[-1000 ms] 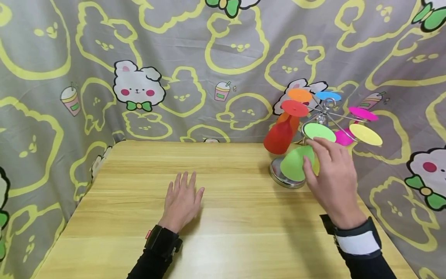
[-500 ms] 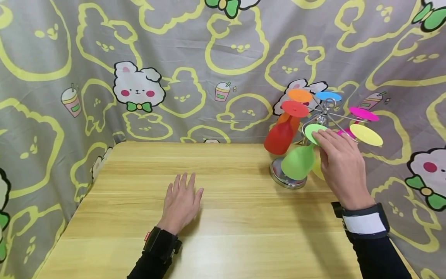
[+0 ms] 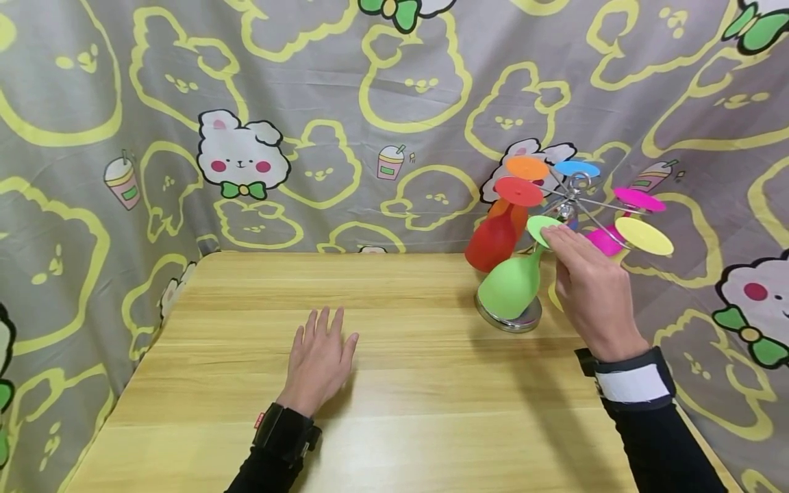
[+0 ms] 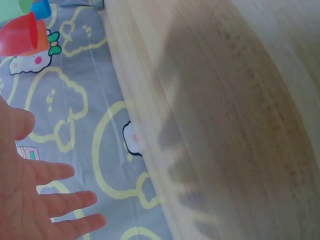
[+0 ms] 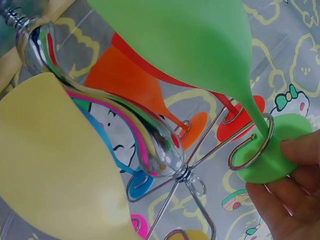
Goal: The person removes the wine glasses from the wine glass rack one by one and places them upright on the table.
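My right hand (image 3: pixel 594 287) pinches the round foot of a green plastic goblet (image 3: pixel 510 287) between thumb and fingers. The goblet hangs upside down, tilted, and its stem (image 5: pixel 257 112) passes through the open wire loop at the end of a rack arm. That chrome rack (image 5: pixel 155 145) also bears a red goblet (image 3: pixel 493 239), an orange goblet (image 5: pixel 127 80), a yellow goblet (image 5: pixel 60 160), a pink one (image 3: pixel 607 239) and a blue one (image 5: pixel 107 132), all upside down. My left hand (image 3: pixel 317 363) is over the table at centre-left, fingers extended, holding nothing.
The rack's round chrome base (image 3: pixel 524 320) stands near the back right of the wooden table (image 3: pixel 419 383). A grey curtain (image 3: pixel 333 68) with yellow cartoon outlines hangs behind the table and along both sides.
My right hand has come onto the green goblet's foot, pinched it and shifted left with it. The goblet has moved a little to the left. My left hand stays nearly still.
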`<state>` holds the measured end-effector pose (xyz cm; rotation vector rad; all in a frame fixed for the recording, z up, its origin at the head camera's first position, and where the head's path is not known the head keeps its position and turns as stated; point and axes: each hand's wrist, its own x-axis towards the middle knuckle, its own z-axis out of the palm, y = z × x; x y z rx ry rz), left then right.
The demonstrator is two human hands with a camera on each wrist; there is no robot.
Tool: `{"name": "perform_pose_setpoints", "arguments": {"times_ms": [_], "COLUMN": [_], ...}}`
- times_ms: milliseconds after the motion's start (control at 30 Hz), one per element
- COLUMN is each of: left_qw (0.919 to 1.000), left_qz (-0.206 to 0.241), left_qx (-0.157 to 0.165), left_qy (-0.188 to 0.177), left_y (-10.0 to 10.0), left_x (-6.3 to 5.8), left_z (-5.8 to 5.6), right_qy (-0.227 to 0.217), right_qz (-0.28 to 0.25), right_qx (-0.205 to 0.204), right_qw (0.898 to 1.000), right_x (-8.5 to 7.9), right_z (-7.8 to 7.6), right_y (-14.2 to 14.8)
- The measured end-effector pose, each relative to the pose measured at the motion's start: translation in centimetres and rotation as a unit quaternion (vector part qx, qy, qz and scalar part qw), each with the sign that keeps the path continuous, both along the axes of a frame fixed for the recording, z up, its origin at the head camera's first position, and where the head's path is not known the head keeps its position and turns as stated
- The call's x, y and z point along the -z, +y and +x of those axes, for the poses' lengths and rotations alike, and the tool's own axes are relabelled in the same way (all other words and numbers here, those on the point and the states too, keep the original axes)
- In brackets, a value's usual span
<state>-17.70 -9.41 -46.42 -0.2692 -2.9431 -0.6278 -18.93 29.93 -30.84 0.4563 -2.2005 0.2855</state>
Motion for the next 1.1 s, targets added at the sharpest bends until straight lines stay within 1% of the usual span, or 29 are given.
{"name": "perform_pose_setpoints", "arguments": {"times_ms": [133,267,467,567,800,1100], "left_qw": [1.0,1.0,0.9999,0.9999,0.9999,0.9998], "left_qz": [0.001,0.003,0.005,0.008,0.005,0.014], "left_qx": [-0.004,-0.005,-0.006,-0.006,-0.008,-0.008], "left_qy": [-0.002,0.0,-0.009,-0.012,-0.011,-0.013], "left_y": [-0.1,-0.2,-0.2,-0.2,-0.3,-0.4], "left_x": [0.1,0.1,0.2,0.2,0.2,0.1], "left_z": [0.1,0.1,0.2,0.3,0.3,0.2], "right_qy": [0.004,0.007,0.009,0.006,-0.008,-0.003], "right_qz": [0.002,0.002,-0.001,-0.002,-0.012,-0.015], "right_qx": [-0.006,-0.003,-0.006,-0.002,0.016,0.031], "right_qw": [1.0,1.0,1.0,1.0,1.0,0.999], "right_x": [-0.4,-0.9,-1.3,-1.4,-1.6,-2.0], "right_z": [-0.5,-1.0,-1.9,-2.3,-2.6,-2.9], "right_y": [-0.2,-0.2,0.0,0.3,0.9,1.7]}}
